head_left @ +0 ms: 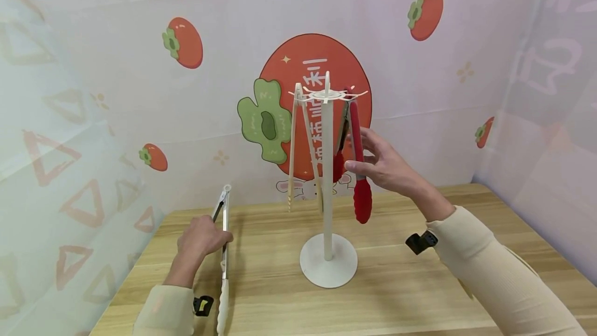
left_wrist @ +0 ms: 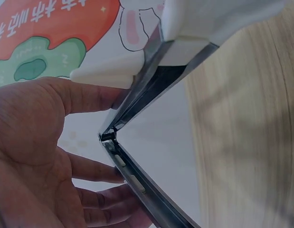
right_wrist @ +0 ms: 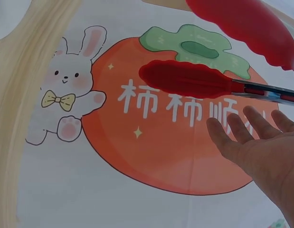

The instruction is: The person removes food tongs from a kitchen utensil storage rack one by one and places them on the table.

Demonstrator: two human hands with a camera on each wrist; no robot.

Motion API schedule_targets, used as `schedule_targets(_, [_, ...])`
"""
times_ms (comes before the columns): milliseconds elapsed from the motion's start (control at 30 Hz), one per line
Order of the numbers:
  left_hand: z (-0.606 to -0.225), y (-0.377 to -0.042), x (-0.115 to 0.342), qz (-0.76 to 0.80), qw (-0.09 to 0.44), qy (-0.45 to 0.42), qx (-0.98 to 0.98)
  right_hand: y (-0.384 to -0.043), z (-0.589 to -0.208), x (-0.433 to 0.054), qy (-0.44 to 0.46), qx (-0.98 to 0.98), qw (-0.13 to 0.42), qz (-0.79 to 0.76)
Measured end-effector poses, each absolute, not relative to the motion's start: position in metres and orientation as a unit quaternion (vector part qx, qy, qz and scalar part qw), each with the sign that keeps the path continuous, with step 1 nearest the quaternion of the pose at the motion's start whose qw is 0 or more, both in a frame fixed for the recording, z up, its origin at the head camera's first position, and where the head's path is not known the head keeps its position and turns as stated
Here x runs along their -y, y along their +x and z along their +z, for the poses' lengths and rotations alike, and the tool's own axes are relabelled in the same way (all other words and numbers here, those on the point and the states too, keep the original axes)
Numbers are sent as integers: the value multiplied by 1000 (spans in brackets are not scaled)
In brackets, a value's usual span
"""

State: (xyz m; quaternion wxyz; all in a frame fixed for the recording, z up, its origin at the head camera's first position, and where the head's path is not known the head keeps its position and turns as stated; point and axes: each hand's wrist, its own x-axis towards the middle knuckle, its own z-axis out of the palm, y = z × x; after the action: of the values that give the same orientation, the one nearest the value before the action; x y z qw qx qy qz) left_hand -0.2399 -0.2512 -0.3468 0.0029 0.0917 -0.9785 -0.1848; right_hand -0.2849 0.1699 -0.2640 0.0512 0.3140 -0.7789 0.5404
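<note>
White stand (head_left: 328, 196): upright near the middle of the table, a hooked ring (head_left: 327, 96) at its top and a round base (head_left: 322, 271) flat on the wood
On the hooks: beige tongs (head_left: 292, 159) hang to the left of the pole, legs spread and pointing down; red tongs (head_left: 363, 201) hang to the right, scalloped red ends lowest, also spread
Table (head_left: 387, 294): its back edge meets the printed sheet (head_left: 233, 40); a strip of wood runs between the left hand's tongs and the base, and a broader stretch lies to the right of the base
Left hand (head_left: 200, 237): holds the white-tipped tongs (head_left: 223, 305) on the table's left side, thumb to one leg, fingers to the other; the wrist view shows those legs spread in a V
Right hand (head_left: 382, 162): raised beside the red tongs, thumb and fingers wide apart, fingers nearly straight; the thumb overlaps one leg in the head view, whether it touches cannot be told
Arms: left forearm reaches forward from the lower left, right forearm angles up and inward from the lower right
</note>
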Motion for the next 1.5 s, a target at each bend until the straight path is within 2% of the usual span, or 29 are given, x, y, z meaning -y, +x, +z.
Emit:
schedule_targets(600, [-357,-244,263,-172,3,107,979,-286,-258,-164,326,774,62,539])
schedule_targets(1500, [-375,-245,267,-175,-42,120,976,-286,-257,-164,330,779,63,529])
